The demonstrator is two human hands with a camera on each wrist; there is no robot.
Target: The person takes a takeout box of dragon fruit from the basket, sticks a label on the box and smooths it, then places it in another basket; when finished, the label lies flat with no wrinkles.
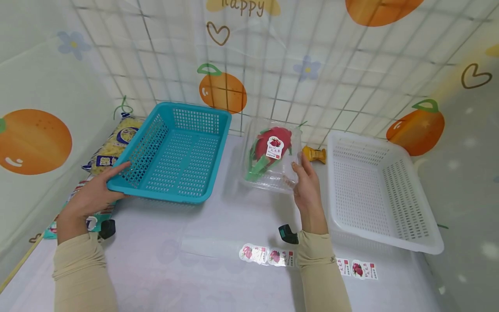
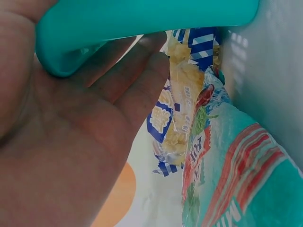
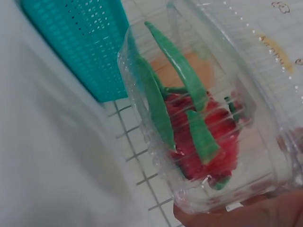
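My left hand (image 1: 91, 195) grips the near left corner of a teal plastic basket (image 1: 183, 162). In the left wrist view the basket's rim (image 2: 142, 16) lies between thumb and fingers. A clear plastic box (image 1: 269, 185) is in my right hand (image 1: 309, 186), thumb on its right side. Inside the box is a red dragon fruit (image 1: 283, 135) with green leaf tips; a white label (image 1: 274, 147) with a fruit picture shows on the lid. The right wrist view shows the box (image 3: 260, 165) tilted, fingers along its edge.
A white basket (image 1: 390, 238) stands at the right, a small yellow packet (image 1: 314, 154) beside it. Behind the teal basket's left side lie a bag of yellow food (image 1: 103, 154) and a teal-and-red bag (image 2: 255, 175). A strip of fruit labels (image 1: 253, 253) lies in front, partly under the right forearm.
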